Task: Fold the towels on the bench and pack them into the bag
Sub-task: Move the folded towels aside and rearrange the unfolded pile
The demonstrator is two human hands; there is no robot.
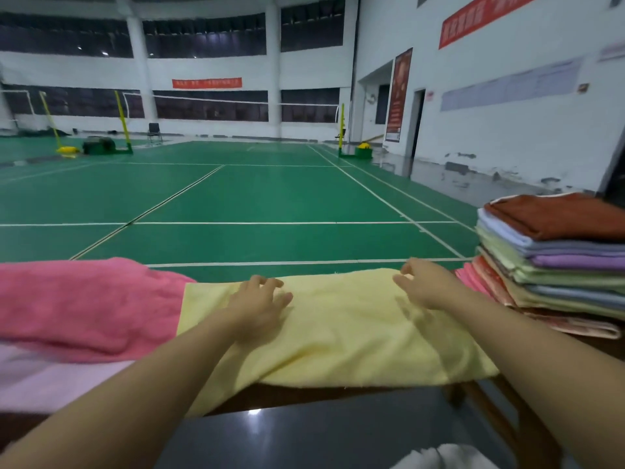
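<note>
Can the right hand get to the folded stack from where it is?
Probably yes. The right hand rests on the yellow towel, and the folded stack sits just to its right on the bench, with nothing between them.

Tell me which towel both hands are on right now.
The yellow towel, spread flat across the bench in front. The left hand and right hand both rest on it; the pink towel at left and the folded stack at right lie untouched.
</note>
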